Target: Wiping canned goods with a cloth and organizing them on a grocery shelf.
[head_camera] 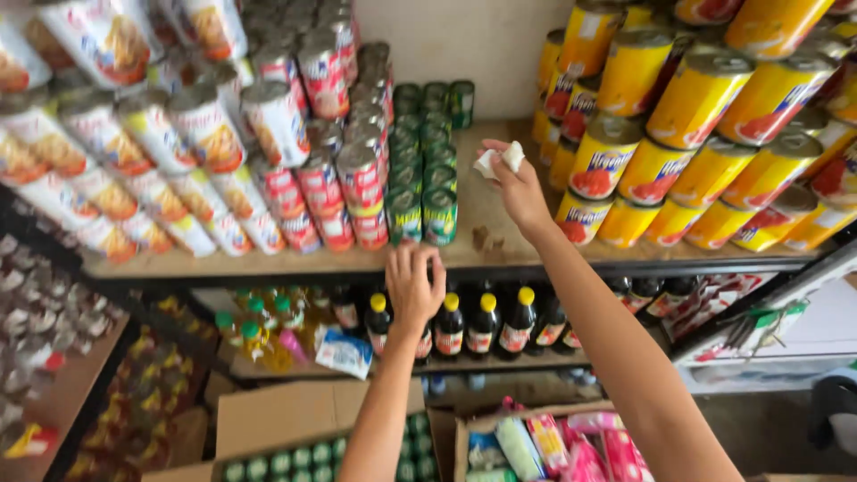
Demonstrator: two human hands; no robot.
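— What is the right hand (520,190) doing over the wooden shelf (500,234)?
— It is closed on a crumpled white cloth (499,160), pinched in the fingertips above the bare middle strip of the shelf, between the green cans (425,178) and the yellow cans (678,143). That strip looks dusty and stained, so a wiping grip makes sense.
— And the left hand (414,284)?
— Its fingers are bent and rest on the shelf's front edge, just below the front green cans; it seems to brace there and holds nothing.
— How does the cloth look?
— Small, white, bunched into two lumps, soft and dry as far as I can tell.
— What else is there?
— Red-and-white cans (268,170) stacked at the left end, dark bottles with yellow caps (486,323) on the shelf beneath.
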